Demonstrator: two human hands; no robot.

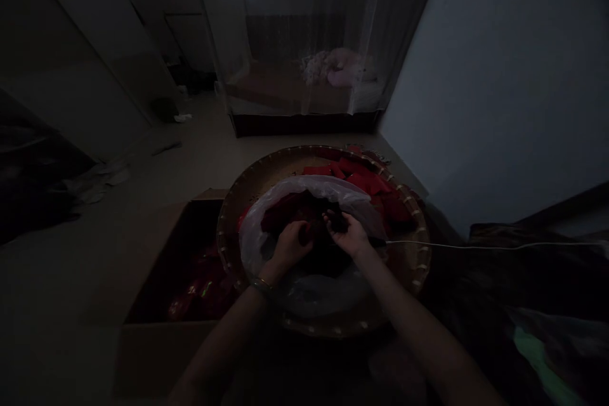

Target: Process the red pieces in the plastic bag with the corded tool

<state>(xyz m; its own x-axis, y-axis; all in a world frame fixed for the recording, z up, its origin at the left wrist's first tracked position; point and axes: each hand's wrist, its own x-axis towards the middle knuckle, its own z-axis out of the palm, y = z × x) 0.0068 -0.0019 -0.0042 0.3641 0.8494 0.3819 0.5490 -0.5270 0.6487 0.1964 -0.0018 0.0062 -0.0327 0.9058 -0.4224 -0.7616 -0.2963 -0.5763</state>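
The room is very dark. My left hand (292,245) is over a whitish plastic bag (257,254), its fingers and thumb curled together at a small dark thing too dim to name. Beside it, my right hand (351,235) has bent fingers around a dark thing I cannot make out. A thin pale cord (447,245) runs rightward from near my right wrist. Dark red material (280,210) shows inside the bag's mouth. The bag rests in a round woven bamboo tray (231,209), where several red pieces (356,179) lie along the far right side.
An open cardboard box (157,325) with shiny red packets (190,298) stands left of the tray. Behind is a bed under a sheer net (295,89). A pale wall (504,89) rises on the right, with dark piled items (514,285) below it.
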